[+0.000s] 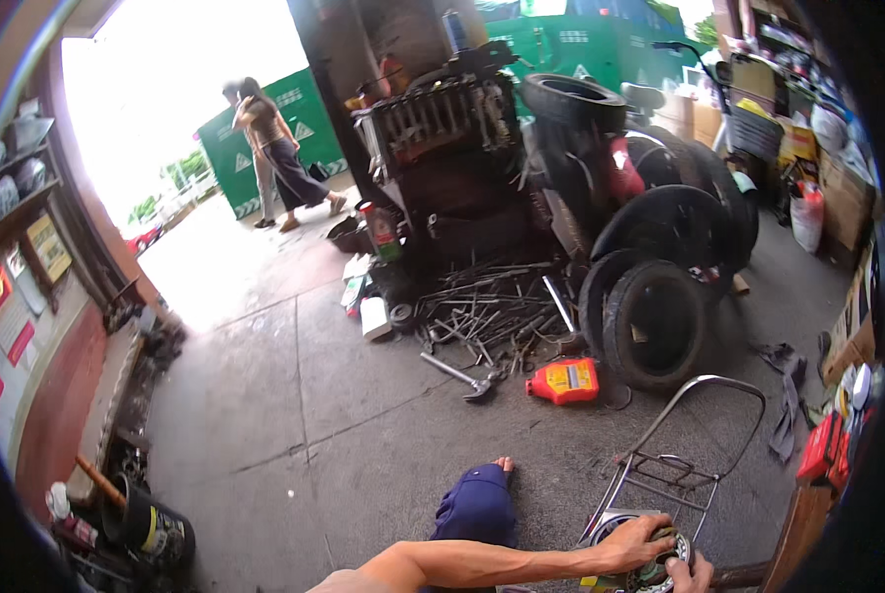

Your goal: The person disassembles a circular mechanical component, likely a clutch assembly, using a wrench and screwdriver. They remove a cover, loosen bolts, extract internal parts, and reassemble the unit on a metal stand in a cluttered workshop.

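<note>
At the lower right, my left hand (632, 544) reaches across and lies over a round metal part (678, 546) with a ringed rim, its fingers curled onto the top. My right hand (693, 573) grips the same part from the right, thumb on its face. Only some of the right hand shows above the lower edge. The part's exact kind is not clear. It sits at the near end of a folding metal-tube frame (702, 486), by a pale box-like surface partly hidden under my left hand. My knee (477, 504) in dark blue cloth is left of it.
Ahead lie a hammer (462, 380), a red and yellow bottle (564, 381) and a heap of hand tools (487, 308). Tyres (653, 324) stand behind them. A black bucket (151, 529) is at the left, a grey rag (785, 395) at the right. Two people (269, 143) walk outside.
</note>
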`<state>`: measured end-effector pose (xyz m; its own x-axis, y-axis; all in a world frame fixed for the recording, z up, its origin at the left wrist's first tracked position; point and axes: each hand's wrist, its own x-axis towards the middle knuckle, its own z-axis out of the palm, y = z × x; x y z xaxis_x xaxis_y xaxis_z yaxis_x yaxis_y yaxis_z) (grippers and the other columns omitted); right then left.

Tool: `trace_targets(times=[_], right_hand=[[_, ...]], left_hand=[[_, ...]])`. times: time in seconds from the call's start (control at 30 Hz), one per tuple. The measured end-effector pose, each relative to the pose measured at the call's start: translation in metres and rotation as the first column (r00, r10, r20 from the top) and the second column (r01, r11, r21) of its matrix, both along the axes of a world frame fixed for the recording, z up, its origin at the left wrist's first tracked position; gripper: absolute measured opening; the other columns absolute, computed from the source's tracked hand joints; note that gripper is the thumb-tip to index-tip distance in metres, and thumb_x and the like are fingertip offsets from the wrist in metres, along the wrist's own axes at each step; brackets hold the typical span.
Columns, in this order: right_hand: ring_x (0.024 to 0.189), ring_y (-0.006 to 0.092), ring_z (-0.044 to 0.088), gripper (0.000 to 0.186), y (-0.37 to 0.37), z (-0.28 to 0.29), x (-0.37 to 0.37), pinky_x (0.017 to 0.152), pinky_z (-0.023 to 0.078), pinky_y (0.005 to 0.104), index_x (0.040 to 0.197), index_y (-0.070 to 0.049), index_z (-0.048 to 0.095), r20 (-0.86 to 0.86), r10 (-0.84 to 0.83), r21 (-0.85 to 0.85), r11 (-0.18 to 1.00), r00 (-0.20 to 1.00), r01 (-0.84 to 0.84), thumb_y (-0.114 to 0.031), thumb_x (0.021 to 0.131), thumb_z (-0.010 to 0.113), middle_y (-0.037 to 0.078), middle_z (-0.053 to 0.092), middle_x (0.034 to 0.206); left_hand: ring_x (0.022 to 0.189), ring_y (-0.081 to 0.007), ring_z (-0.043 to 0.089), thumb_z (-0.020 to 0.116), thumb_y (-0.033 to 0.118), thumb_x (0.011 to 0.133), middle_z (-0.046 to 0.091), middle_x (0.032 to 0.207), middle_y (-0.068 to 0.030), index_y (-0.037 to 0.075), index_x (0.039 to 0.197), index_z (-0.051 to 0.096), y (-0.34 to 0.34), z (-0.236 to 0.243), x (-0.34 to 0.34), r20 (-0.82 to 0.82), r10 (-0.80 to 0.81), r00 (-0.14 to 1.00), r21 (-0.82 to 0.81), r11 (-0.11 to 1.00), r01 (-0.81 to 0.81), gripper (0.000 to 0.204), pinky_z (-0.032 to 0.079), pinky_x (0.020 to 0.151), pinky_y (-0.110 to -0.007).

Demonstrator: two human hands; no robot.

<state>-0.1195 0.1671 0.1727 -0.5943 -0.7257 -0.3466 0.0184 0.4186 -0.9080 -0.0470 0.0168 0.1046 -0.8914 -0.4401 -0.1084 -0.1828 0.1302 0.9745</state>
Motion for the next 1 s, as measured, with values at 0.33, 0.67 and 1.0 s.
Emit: trace_targets(times=[0.33,0.67,1.0], right_hand=[[0.097,0.0350,0.058,0.042,-0.014,0.004,0.022,0.086,0.045,0.0391,0.125,0.004,0.053,-0.282,0.226,0.310,0.941,0.932,-0.135,-0.026,0.096,0.052,0.023,0.062,0.114],[0.081,0.0254,0.066,0.038,-0.040,-0.015,0.013,0.072,0.052,0.0366,0.115,0.003,0.052,-0.245,0.114,0.002,0.993,0.963,-0.117,-0.016,0.084,0.063,0.017,0.066,0.090],[0.069,0.0428,0.065,0.040,-0.016,-0.026,-0.003,0.062,0.052,0.0469,0.114,0.003,0.045,-0.524,0.075,-0.046,0.992,0.849,-0.116,-0.015,0.083,0.061,0.026,0.063,0.076]], left_hand=[[0.090,-0.0436,0.060,0.058,0.022,0.087,0.062,0.092,-0.0286,-0.005,0.103,0.056,-0.010,0.002,0.028,-0.009,0.005,1.000,-0.071,0.997,-0.006,0.031,0.046,0.077,-0.048],[0.070,-0.0289,0.066,0.058,0.025,0.092,0.066,0.080,-0.0229,-0.005,0.102,0.063,-0.032,0.006,0.038,0.064,0.203,0.977,0.018,0.979,-0.205,0.032,0.052,0.063,-0.039],[0.078,-0.0076,0.051,0.056,0.041,0.097,0.061,0.086,-0.0016,-0.003,0.107,0.060,-0.021,0.016,0.018,0.229,0.014,0.973,0.259,0.963,-0.075,0.046,0.043,0.068,-0.024]])
